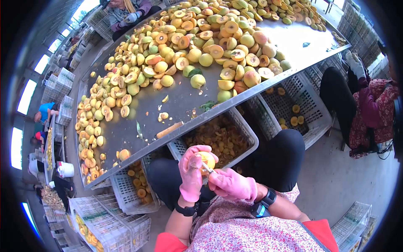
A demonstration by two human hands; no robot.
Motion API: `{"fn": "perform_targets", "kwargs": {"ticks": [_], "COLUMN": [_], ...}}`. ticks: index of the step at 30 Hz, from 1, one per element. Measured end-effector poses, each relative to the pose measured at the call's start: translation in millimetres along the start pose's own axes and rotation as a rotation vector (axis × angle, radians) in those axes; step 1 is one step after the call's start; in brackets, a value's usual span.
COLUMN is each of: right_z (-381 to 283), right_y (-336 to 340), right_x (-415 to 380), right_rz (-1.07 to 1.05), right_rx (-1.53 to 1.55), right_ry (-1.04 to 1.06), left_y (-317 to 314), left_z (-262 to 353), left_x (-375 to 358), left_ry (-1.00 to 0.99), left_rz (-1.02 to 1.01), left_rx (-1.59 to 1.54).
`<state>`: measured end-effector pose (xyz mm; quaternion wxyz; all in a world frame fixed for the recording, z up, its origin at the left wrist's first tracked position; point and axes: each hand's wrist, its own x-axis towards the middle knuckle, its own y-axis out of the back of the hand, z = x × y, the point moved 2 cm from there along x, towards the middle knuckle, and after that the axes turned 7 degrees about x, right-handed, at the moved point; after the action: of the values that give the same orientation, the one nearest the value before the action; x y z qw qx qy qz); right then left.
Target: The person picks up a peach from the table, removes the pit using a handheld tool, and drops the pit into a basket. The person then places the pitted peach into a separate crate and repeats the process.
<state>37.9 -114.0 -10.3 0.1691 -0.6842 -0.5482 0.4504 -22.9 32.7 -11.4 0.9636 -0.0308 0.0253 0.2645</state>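
Note:
My left hand (191,176), in a pink glove stained at the thumb, is closed around a yellow peach half (208,158). My right hand (233,185), gloved in pink too, grips a small metal pitting tool (206,167), whose tip is at the fruit's cut face; its handle is hidden in my fingers. Both hands are above my lap, in front of a crate (251,140) of peach pieces. Beyond them, a metal table (147,107) carries a large heap of halved peaches (184,42), many with pits showing.
A wooden stick (170,129) lies near the table's front edge. Plastic crates (312,107) holding a few halves stand under the table, and more crates (111,222) are at my left. One person (373,109) sits at right; another (126,14) is across the table.

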Motion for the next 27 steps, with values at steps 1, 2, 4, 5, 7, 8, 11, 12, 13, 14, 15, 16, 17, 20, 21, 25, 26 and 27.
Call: {"fn": "perform_targets", "kwargs": {"ticks": [1, 2, 4, 5, 7, 8, 11, 12, 13, 14, 15, 16, 17, 20, 21, 25, 26, 27], "right_z": [0.3, 2.7, 6.3, 8.1, 9.7, 9.5, 15.4, 18.3, 19.8, 19.3, 18.2, 16.2, 12.5, 12.3, 12.9, 16.4, 17.4, 17.6], "right_y": [1.7, 3.6, 6.8, 7.3, 8.8, 9.6, 16.9, 18.2, 19.8, 21.9, 23.5, 23.6, 24.5, 27.2, 27.5, 28.3, 27.7, 26.8], "right_x": [0.0, 0.5, 1.1, 1.3, 1.9, 2.3, 4.3, 5.4, 6.4, 7.4, 8.0, 8.0, 8.4, 10.9, 11.8, 13.0, 12.3, 11.1], "right_rz": [-0.001, -0.021, -0.040, -0.083, -0.132, -0.176, -0.258, -0.297, -0.298, -0.301, -0.303, -0.303, -0.228, -0.118, -0.083, -0.090, -0.091, -0.115], "right_rx": [0.001, 0.022, 0.046, 0.060, 0.076, 0.134, 0.279, 0.366, 0.372, 0.372, 0.372, 0.377, 0.236, 0.060, 0.029, 0.028, 0.028, 0.063], "right_ry": [-0.001, -0.007, -0.013, 0.020, 0.049, 0.035, -0.002, -0.027, -0.031, -0.023, -0.016, -0.017, 0.003, 0.022, 0.013, 0.041, 0.042, 0.046], "left_y": [-0.3, -0.8, -2.8, -3.9, -7.3, -8.8, -12.6, -12.7, -13.0, -13.7, -11.5, -7.6, -4.8, 0.6, 0.8, -3.8, -9.5, -13.5], "left_z": [-0.1, -1.1, -1.3, -1.4, 0.9, 1.8, -0.4, -0.4, -0.6, -1.1, -3.4, -6.8, -8.9, -11.8, -12.8, -18.4, -19.3, -19.4], "left_x": [0.0, -1.4, -1.7, -2.4, -4.7, -5.2, -7.0, -7.6, -7.8, -7.0, -4.8, -1.5, 0.9, 3.4, 4.8, 6.0, 4.5, 4.2], "left_ry": [0.015, 0.034, 0.020, 0.003, -0.008, -0.023, -0.020, -0.015, 0.002, 0.017, 0.021, 0.034, 0.045, 0.170, 0.172, 0.191, 0.151, 0.109], "left_rz": [0.008, 0.016, 0.011, 0.008, 0.038, 0.062, 0.089, 0.092, 0.101, 0.109, 0.110, 0.056, 0.003, -0.036, -0.042, -0.047, 0.026, 0.102], "left_rx": [-0.041, -0.081, -0.040, -0.002, 0.001, 0.001, -0.010, -0.007, 0.013, 0.032, 0.034, 0.023, 0.010, 0.080, 0.082, 0.112, 0.081, 0.049]}}
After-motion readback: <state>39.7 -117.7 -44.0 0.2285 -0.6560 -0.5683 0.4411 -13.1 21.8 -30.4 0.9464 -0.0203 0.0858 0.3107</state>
